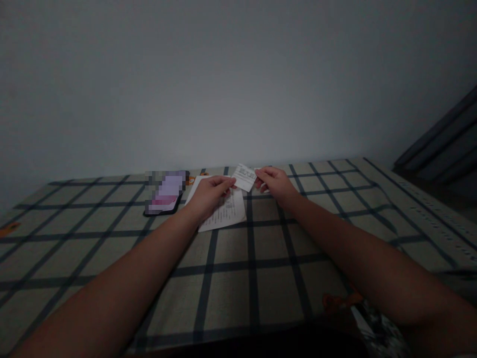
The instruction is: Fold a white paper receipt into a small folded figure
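Note:
A small white slip of paper (245, 178) with dark print is held up between both hands, tilted, above the checked cloth. My left hand (212, 195) pinches its left edge between thumb and forefinger. At its right edge, my right hand (275, 184) grips it the same way, the other fingers curled beneath. Under my left hand lies a larger printed sheet (227, 216), flat on the cloth and partly covered by the hand. The print on both papers is too small to read.
Left of the sheet a smartphone (166, 194) lies with its screen lit and blurred out. The checked cloth (231, 278) spreads over the whole surface up to a plain wall (238, 79). Dark striped fabric (447, 139) hangs at the far right.

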The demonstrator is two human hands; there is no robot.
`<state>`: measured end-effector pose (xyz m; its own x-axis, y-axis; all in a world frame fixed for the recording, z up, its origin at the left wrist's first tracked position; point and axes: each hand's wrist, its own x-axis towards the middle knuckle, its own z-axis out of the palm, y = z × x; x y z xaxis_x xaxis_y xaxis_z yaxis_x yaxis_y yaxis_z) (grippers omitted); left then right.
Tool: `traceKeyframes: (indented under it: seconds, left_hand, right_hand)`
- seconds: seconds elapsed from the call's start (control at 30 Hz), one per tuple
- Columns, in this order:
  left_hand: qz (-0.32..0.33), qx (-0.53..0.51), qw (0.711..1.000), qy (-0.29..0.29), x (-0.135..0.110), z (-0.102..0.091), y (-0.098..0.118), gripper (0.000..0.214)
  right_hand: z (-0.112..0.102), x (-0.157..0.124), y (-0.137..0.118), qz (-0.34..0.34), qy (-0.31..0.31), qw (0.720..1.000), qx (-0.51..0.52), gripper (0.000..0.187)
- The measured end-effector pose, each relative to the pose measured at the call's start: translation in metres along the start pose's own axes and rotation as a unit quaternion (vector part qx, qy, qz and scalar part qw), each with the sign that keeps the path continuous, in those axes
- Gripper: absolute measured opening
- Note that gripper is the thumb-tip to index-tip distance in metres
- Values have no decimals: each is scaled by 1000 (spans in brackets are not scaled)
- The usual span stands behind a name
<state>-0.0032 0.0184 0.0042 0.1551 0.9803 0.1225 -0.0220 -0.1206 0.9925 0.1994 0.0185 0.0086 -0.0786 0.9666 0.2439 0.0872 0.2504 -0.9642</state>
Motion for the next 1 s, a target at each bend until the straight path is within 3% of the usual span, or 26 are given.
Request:
traceKeyframes:
  seconds: [0.23,0.4,0.53,0.87,1.0]
  left_hand:
    - [16,8,999,30,2,-3,-3,31]
    - [43,-33,995,89,4,-2,0,33]
    - [67,-48,991,102,3,0,3,34]
    - [68,-39,991,106,3,2,2,36]
    - [51,-47,994,80,2,0,1,38]
  right_hand:
    - [-1,2,2,5,-4,1000,-5,20]
    - [-1,-3,0,2,-84,995,-53,19]
    - [1,-6,-2,-3,-142,987,-75,17]
    - [0,-6,-3,-18,-125,989,-81,18]
    - [1,-7,-5,-15,-121,989,-79,17]
